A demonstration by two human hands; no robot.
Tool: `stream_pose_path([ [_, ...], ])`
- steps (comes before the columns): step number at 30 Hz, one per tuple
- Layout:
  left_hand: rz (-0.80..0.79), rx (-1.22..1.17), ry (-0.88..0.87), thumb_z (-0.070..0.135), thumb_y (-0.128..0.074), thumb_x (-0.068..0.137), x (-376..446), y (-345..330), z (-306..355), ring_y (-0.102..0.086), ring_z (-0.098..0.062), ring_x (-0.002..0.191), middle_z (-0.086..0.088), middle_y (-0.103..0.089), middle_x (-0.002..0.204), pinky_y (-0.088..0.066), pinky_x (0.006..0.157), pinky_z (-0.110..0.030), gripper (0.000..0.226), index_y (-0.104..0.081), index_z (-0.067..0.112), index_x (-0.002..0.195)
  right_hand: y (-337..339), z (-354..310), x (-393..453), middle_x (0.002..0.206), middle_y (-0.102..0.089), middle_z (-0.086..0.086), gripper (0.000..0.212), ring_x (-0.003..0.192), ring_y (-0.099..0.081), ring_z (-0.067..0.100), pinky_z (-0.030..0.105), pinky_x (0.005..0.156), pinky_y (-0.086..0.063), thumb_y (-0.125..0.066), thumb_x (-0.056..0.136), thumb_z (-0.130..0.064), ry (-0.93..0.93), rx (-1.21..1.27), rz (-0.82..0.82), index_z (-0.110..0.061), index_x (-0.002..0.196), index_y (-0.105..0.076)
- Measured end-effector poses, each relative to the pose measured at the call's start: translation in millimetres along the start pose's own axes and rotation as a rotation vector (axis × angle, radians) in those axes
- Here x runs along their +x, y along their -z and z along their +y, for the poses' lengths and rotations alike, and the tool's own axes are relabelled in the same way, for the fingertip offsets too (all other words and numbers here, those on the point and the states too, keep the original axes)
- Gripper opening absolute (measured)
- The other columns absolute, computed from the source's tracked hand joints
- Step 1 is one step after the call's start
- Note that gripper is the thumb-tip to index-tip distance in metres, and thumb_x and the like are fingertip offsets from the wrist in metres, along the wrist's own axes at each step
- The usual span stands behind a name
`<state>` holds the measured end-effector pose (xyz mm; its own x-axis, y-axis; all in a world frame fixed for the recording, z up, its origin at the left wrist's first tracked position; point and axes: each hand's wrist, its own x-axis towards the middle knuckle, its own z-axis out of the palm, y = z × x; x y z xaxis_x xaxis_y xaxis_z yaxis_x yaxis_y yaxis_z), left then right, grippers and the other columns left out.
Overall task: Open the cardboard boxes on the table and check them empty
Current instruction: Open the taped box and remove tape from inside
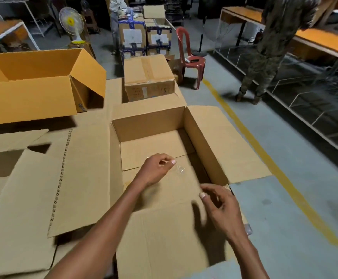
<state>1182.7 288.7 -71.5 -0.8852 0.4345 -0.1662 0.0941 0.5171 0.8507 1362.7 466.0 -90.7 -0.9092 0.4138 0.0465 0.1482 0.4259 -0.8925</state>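
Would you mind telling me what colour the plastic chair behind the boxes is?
The plastic chair is red, seen in the head view.

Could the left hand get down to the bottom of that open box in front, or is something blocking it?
Probably yes. The open box has its flaps folded outward, and the left hand hovers over the opening with nothing beneath it but the bare floor. The right hand is off to the side.
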Motion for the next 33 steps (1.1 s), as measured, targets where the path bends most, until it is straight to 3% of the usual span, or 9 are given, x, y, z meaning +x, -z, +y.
stream_pose_path([
  [2, 0.033, -0.079, -0.053, 0.032, -0.064, 0.097, -39, -27, 13, -0.065, 0.002, 0.099, 0.014, -0.072, 0.110, -0.048, 0.080, -0.013, 0.016, -0.075, 0.024, 0.105, 11, 3, -11, 0.115, -0.069, -0.022, 0.023, 0.114, -0.059, -0.002, 0.012, 0.089, -0.046, -0.071, 0.092, -0.025, -0.063, 0.122, 0.040, -0.038, 0.111, -0.072],
  [5, 0.100, -0.244, -0.056, 0.025, -0.063, 0.098, -84, -67, 34, -0.066, 0.001, 0.090, 0.012, -0.075, 0.101, -0.048, 0.080, -0.014, 0.014, -0.076, 0.022, 0.098, 34, 16, -20, 0.118, -0.070, -0.021, 0.024, 0.117, -0.060, -0.001, 0.023, 0.095, -0.048, -0.070, 0.093, -0.020, -0.159, 0.282, 0.053, -0.034, 0.112, -0.073],
  [8, 0.133, -0.454, 0.040, 0.022, -0.060, 0.100, -116, -117, 58, -0.065, -0.007, 0.080, 0.001, -0.076, 0.091, -0.050, 0.079, -0.026, 0.018, -0.076, 0.018, 0.096, 71, 29, -25, 0.111, -0.074, -0.015, 0.021, 0.104, -0.068, 0.007, 0.030, 0.088, -0.054, -0.068, 0.094, -0.018, -0.227, 0.388, 0.065, -0.033, 0.107, -0.075],
  [12, 0.063, -0.563, 0.068, 0.035, -0.060, 0.092, -130, -190, 97, -0.066, -0.010, 0.079, -0.001, -0.076, 0.090, -0.050, 0.076, -0.027, 0.022, -0.077, 0.021, 0.092, 135, 52, -31, 0.107, -0.075, -0.008, 0.018, 0.093, -0.073, 0.016, 0.029, 0.079, -0.055, -0.068, 0.094, -0.024, -0.271, 0.448, 0.057, -0.032, 0.108, -0.073],
  [23, 0.057, -0.604, 0.063, 0.042, -0.058, 0.088, -66, -322, 183, -0.070, -0.019, 0.082, -0.007, -0.076, 0.094, -0.052, 0.078, -0.029, 0.029, -0.076, 0.021, 0.096, 293, 121, 9, 0.102, -0.076, -0.005, 0.017, 0.088, -0.072, 0.020, 0.028, 0.080, -0.050, -0.067, 0.095, -0.025, -0.316, 0.395, -0.013, -0.035, 0.108, -0.072],
  [27, -0.003, -0.587, 0.092, 0.041, -0.057, 0.088, -40, -353, 194, -0.070, -0.018, 0.083, -0.007, -0.076, 0.097, -0.052, 0.080, -0.031, 0.027, -0.077, 0.023, 0.095, 319, 142, 52, 0.100, -0.076, -0.005, 0.017, 0.087, -0.072, 0.021, 0.028, 0.078, -0.050, -0.067, 0.095, -0.025, -0.331, 0.388, -0.011, -0.032, 0.109, -0.072],
  [33, 0.037, -0.559, 0.119, 0.046, -0.054, 0.091, 47, -378, 204, -0.071, -0.021, 0.087, -0.004, -0.076, 0.100, -0.053, 0.081, -0.031, 0.027, -0.076, 0.030, 0.096, 334, 175, 140, 0.104, -0.074, 0.000, 0.022, 0.084, -0.073, 0.017, 0.031, 0.079, -0.052, -0.066, 0.096, -0.026, -0.350, 0.405, -0.041, -0.034, 0.116, -0.068],
])
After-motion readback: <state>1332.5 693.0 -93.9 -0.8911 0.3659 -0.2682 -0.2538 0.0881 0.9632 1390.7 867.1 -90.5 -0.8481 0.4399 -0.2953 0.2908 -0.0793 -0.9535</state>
